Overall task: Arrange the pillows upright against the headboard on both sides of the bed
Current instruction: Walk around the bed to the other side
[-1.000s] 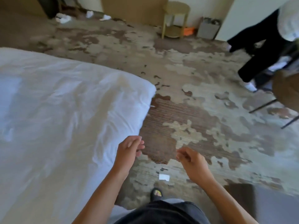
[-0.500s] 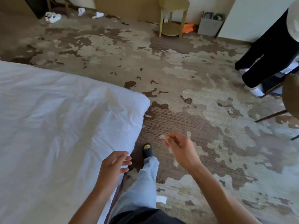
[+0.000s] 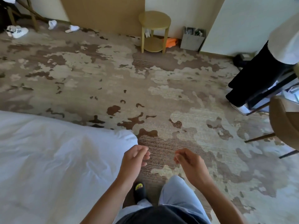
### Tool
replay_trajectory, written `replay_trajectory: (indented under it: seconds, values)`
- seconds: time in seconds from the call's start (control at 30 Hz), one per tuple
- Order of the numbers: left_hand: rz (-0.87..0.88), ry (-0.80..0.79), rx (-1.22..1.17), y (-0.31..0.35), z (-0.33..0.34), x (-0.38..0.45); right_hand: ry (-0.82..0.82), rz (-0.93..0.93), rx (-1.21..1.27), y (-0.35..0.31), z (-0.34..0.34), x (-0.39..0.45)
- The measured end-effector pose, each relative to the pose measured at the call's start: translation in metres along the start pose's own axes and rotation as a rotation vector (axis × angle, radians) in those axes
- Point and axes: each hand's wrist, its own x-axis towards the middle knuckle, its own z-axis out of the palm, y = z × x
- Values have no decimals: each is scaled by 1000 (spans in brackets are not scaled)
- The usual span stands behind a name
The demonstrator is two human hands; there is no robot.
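Note:
The white bed (image 3: 48, 159) fills the lower left, its rounded corner near the middle of the view. No pillow and no headboard are in view. My left hand (image 3: 134, 160) hovers just past the bed corner, fingers loosely curled, holding nothing. My right hand (image 3: 188, 161) hangs over the patterned carpet to the right, fingers also loosely curled and empty. My legs in light trousers and a dark slipper (image 3: 140, 189) show below the hands.
A round wooden side table (image 3: 154, 21) stands at the far wall, with a grey paper bag (image 3: 191, 40) beside it. Another person in black trousers (image 3: 252, 78) stands at the right. A brown chair (image 3: 284, 122) is at the right edge. White shoes (image 3: 17, 31) lie far left.
I have walked along the bed's side; the bed slid down and left in view. Both hands came closer together in front of me, still empty.

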Motion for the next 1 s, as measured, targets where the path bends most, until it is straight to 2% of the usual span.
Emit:
replay_trajectory:
  seconds: [0.17,0.3,0.4,0.5,0.63,0.8,0.9,1.0]
  values:
    - [86,8,-53,91,30,107,34,71,-17,1,-38,112]
    - [140,100,-84,147,35,202,-14,-10,-75,-28,-51,238]
    - [110,207,-69,180,25,269,-123,-111,-131,-70,-53,338]
    - [77,322,-114,201,3,312,-303,-205,-206,-126,-41,422]
    - [9,533,-202,210,-38,343,-550,-334,-269,-217,3,516]
    - [-82,836,-408,211,-98,374,-762,-444,-248,-332,99,600]
    - [-103,937,-492,221,-150,417,-887,-521,-332,-393,165,650]
    - [-97,978,-548,245,-213,471,-944,-533,-359,-447,221,698]
